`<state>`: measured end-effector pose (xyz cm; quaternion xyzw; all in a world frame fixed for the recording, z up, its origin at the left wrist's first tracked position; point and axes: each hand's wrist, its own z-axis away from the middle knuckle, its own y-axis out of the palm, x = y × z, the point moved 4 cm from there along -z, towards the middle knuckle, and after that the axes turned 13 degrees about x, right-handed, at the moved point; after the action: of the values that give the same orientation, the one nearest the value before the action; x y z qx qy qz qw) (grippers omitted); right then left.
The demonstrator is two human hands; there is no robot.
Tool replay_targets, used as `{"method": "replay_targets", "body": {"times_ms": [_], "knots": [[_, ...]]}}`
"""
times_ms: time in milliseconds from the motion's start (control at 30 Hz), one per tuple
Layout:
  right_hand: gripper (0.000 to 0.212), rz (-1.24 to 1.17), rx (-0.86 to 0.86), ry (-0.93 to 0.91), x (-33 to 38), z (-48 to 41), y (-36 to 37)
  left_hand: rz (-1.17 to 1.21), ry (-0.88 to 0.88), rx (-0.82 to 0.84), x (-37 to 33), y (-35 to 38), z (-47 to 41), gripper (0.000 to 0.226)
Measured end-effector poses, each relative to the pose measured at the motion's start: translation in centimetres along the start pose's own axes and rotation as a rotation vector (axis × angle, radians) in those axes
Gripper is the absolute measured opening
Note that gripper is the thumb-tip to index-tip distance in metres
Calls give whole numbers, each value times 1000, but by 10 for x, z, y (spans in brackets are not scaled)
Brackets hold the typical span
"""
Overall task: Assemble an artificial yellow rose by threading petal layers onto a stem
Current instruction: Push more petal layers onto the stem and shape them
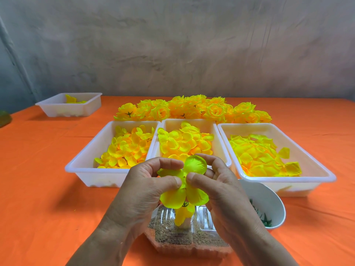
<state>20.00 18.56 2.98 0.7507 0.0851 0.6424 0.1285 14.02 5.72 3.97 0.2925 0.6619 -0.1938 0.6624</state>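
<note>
Both hands hold one yellow petal layer (183, 187) above the near table edge. My left hand (146, 189) pinches it from the left between thumb and fingers, and my right hand (217, 187) pinches it from the right. Under the layer a partly built yellow bud (183, 215) with a dark green calyx stands upright in a clear tray of brown grit (172, 239). The stem itself is hidden. Three white trays of loose yellow petal layers lie beyond: left (86, 162), middle (217, 143), right (315, 166).
A heap of finished yellow roses (192, 108) lies behind the three trays. A white bowl (269, 198) with small green pieces sits at the right of my hands. Another white tray (90, 104) stands far left on the orange cloth (48, 169). A green object (4, 118) shows at the left edge.
</note>
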Motion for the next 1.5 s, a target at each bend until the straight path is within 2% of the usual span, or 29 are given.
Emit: {"method": "replay_targets", "body": {"times_ms": [300,633,967,1033,1233,1500], "knots": [[42,54,-14,-30,2,0,1,-57,37,-25,-2,-1,1,34],[41,-47,3,-28,2,1,1,-83,24,-26,-4,-1,-2,31],[41,-18,-7,-70,1,2,2,-298,74,-41,-9,-1,2,28],[41,-22,-5,-68,1,1,2,-277,65,-41,-8,-1,0,29],[44,-1,-13,-47,0,0,1,-14,-26,2,3,-3,-3,31],[34,62,-52,10,-8,1,-3,-26,-48,-61,10,-3,0,35]]}}
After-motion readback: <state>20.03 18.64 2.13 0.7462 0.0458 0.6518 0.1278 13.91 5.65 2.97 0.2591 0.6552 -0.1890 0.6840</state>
